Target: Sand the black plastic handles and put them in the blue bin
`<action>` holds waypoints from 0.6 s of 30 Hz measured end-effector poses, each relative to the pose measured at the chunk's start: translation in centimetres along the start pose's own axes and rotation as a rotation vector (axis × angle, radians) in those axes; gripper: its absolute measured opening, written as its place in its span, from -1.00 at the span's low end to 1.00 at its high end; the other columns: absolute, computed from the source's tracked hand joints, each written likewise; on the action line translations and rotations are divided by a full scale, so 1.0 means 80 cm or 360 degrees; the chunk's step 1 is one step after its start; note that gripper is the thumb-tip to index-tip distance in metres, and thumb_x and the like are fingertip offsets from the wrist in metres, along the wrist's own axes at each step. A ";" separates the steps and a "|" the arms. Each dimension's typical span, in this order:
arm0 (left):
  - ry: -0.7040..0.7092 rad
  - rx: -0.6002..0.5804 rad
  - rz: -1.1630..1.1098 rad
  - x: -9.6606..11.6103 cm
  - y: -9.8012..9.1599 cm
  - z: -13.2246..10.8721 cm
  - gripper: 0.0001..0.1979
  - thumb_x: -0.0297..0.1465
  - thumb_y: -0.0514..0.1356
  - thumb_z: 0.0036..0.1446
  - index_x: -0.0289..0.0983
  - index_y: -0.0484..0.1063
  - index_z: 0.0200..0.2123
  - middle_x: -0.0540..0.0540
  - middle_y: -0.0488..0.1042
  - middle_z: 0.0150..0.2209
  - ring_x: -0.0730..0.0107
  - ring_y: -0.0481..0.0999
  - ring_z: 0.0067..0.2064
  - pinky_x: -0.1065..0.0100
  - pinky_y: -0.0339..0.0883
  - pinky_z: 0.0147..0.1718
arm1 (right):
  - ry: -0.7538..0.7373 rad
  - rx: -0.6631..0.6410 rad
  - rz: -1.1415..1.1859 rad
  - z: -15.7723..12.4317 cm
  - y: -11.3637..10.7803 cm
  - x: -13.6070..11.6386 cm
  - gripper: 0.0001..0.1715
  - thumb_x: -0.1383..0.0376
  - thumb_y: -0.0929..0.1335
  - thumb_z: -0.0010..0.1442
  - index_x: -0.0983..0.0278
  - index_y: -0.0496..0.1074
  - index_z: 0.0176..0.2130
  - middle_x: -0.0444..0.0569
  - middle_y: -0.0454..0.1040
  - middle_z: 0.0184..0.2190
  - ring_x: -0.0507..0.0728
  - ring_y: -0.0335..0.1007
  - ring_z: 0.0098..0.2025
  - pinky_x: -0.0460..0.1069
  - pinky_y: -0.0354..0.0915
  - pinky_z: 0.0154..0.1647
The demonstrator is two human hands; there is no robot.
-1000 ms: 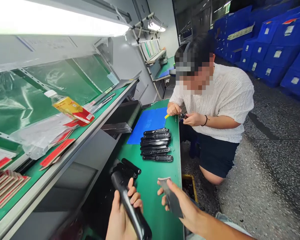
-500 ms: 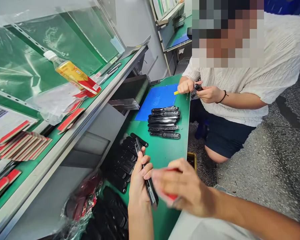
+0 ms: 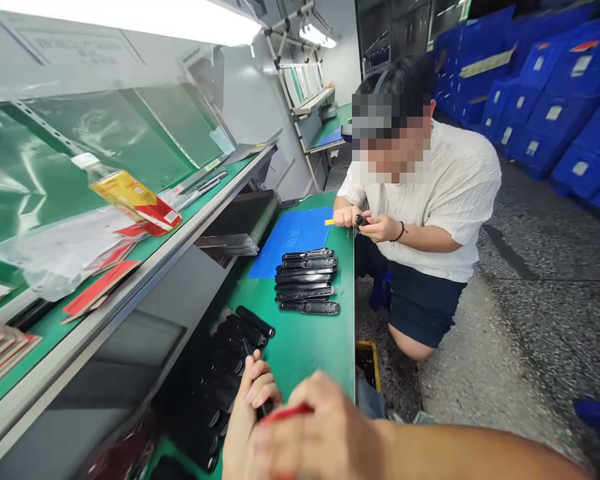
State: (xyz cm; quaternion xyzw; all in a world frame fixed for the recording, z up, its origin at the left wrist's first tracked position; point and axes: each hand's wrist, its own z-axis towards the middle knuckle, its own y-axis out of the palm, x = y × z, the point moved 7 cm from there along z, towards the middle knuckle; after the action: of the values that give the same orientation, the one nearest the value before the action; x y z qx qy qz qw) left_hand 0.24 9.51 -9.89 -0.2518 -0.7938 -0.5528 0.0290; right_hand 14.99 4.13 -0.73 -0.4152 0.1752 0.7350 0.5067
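Note:
My left hand (image 3: 253,393) is closed round a long, narrow black plastic part (image 3: 249,347), whose tip sticks out above the fingers. My right hand (image 3: 330,427), blurred, grips a red piece (image 3: 293,412) and crosses in front of the part's lower end. The right fingers hide most of the red piece, and whether it touches the part cannot be seen. Just beyond my left hand, several similar black parts (image 3: 225,380) lie on the green table (image 3: 300,353). Farther up, more black parts (image 3: 307,280) form a row beside a blue sheet (image 3: 285,233).
A co-worker (image 3: 415,200) sits across the table's right edge, holding a black part and a yellow-tipped tool. On the left shelf are a drink bottle (image 3: 135,200), red-topped strips (image 3: 100,287) and plastic film. A yellow-rimmed bin (image 3: 375,367) stands below the table edge.
The view has tilted upward, revealing the lamp and blue crates. My right hand has come left with the red piece, now overlapping my left hand and covering the black part's lower end.

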 end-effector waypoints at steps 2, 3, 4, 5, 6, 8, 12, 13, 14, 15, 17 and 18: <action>-0.0021 -0.0017 -0.0012 0.001 -0.002 0.001 -0.68 -0.58 -0.20 0.36 -0.26 0.32 -0.15 0.12 0.36 -0.54 0.65 0.33 -0.67 0.62 0.21 -0.70 | 0.0001 0.0006 -0.0024 0.001 0.004 0.004 -0.73 0.07 0.31 0.31 0.01 0.54 -0.07 -0.02 0.64 -0.20 0.18 0.44 -0.02 0.10 0.37 -0.14; -0.0027 -0.0016 -0.0024 0.001 -0.003 0.001 -0.67 -0.58 -0.21 0.37 -0.26 0.32 -0.15 0.11 0.36 -0.55 0.64 0.34 -0.67 0.62 0.22 -0.69 | 0.0000 0.0011 -0.0033 0.000 0.006 0.006 -0.72 0.08 0.28 0.34 -0.02 0.54 -0.07 -0.04 0.64 -0.20 0.19 0.43 0.01 0.11 0.38 -0.16; -0.0032 -0.0012 -0.0038 0.002 -0.004 0.001 -0.67 -0.57 -0.22 0.37 -0.26 0.31 -0.16 0.11 0.36 -0.55 0.64 0.36 -0.67 0.62 0.23 -0.68 | -0.0002 0.0014 -0.0038 -0.001 0.008 0.007 -0.71 0.09 0.25 0.36 -0.04 0.54 -0.07 -0.06 0.63 -0.18 0.19 0.42 0.03 0.11 0.39 -0.16; -0.0037 -0.0008 -0.0053 0.002 -0.003 0.001 -0.66 -0.56 -0.23 0.38 -0.27 0.31 -0.15 0.11 0.36 -0.56 0.63 0.36 -0.67 0.62 0.24 -0.68 | -0.0011 0.0012 -0.0039 -0.003 0.010 0.007 -0.71 0.09 0.24 0.37 -0.04 0.53 -0.07 -0.07 0.61 -0.15 0.19 0.43 0.03 0.10 0.41 -0.14; -0.0043 -0.0002 -0.0071 0.003 -0.002 0.001 -0.67 -0.55 -0.23 0.38 -0.27 0.30 -0.14 0.12 0.36 -0.56 0.63 0.36 -0.68 0.62 0.23 -0.70 | -0.0022 0.0006 -0.0037 -0.005 0.013 0.006 -0.72 0.10 0.24 0.38 -0.01 0.51 -0.06 -0.07 0.59 -0.09 0.18 0.44 0.02 0.10 0.42 -0.11; -0.0059 0.0015 -0.0111 0.005 0.002 0.003 -0.70 -0.53 -0.21 0.40 -0.30 0.29 -0.11 0.13 0.35 -0.56 0.64 0.34 -0.69 0.62 0.21 -0.73 | -0.0056 -0.0017 -0.0024 -0.012 0.018 0.002 -0.76 0.13 0.29 0.36 0.08 0.48 -0.04 -0.02 0.51 0.02 0.14 0.45 -0.02 0.09 0.43 -0.06; -0.0008 0.0042 -0.0176 0.006 0.017 0.004 -0.70 -0.56 -0.21 0.39 -0.33 0.30 -0.11 0.15 0.32 -0.60 0.67 0.32 -0.68 0.65 0.19 -0.73 | -0.0152 -0.0050 0.0072 -0.029 0.009 -0.009 -0.74 0.10 0.33 0.32 0.00 0.47 0.00 -0.03 0.51 0.07 0.17 0.47 -0.01 0.07 0.42 -0.07; 0.0030 0.0048 -0.0178 0.004 0.022 0.002 -0.70 -0.57 -0.20 0.39 -0.33 0.31 -0.12 0.15 0.29 -0.62 0.65 0.33 -0.66 0.64 0.21 -0.71 | -0.0172 -0.0011 0.0094 -0.033 0.000 -0.011 -0.68 0.10 0.33 0.31 -0.02 0.44 0.06 -0.03 0.52 0.07 0.19 0.48 0.01 0.10 0.39 -0.05; 0.0075 0.0056 -0.0161 0.000 0.027 0.000 -0.71 -0.56 -0.18 0.39 -0.33 0.33 -0.13 0.16 0.26 -0.64 0.62 0.33 -0.64 0.61 0.23 -0.69 | -0.0183 0.0061 0.0099 -0.037 -0.012 -0.011 -0.61 0.11 0.33 0.31 -0.01 0.39 0.12 -0.01 0.52 0.08 0.21 0.48 0.02 0.13 0.36 -0.02; 0.0112 0.0067 -0.0130 -0.006 0.033 -0.004 -0.73 -0.54 -0.14 0.40 -0.33 0.35 -0.14 0.16 0.22 -0.65 0.59 0.34 -0.62 0.58 0.24 -0.67 | -0.0182 0.0149 0.0090 -0.041 -0.025 -0.010 -0.55 0.13 0.34 0.31 0.02 0.35 0.17 0.04 0.51 0.10 0.23 0.48 0.03 0.17 0.33 0.02; 0.0163 0.0089 -0.0009 -0.021 0.045 -0.010 -0.79 -0.47 -0.04 0.39 -0.33 0.38 -0.17 0.14 0.19 -0.63 0.56 0.31 -0.60 0.53 0.21 -0.67 | -0.0132 0.0289 0.0041 -0.048 -0.046 -0.005 -0.48 0.15 0.35 0.29 0.10 0.30 0.22 0.13 0.48 0.13 0.27 0.46 0.04 0.22 0.27 0.08; 0.0174 0.0103 0.0047 -0.028 0.050 -0.014 -0.82 -0.45 0.00 0.38 -0.34 0.39 -0.17 0.13 0.20 -0.60 0.58 0.28 -0.60 0.54 0.17 -0.67 | -0.0092 0.0316 0.0018 -0.051 -0.052 -0.001 -0.47 0.16 0.35 0.28 0.11 0.31 0.21 0.15 0.47 0.14 0.28 0.45 0.04 0.22 0.26 0.08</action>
State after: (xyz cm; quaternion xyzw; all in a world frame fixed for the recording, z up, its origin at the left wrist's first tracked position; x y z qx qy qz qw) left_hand 3.70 8.76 -6.71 -0.2319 -0.8047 -0.5392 0.0887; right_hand 20.47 3.04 -2.39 -0.3404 0.2349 0.7285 0.5461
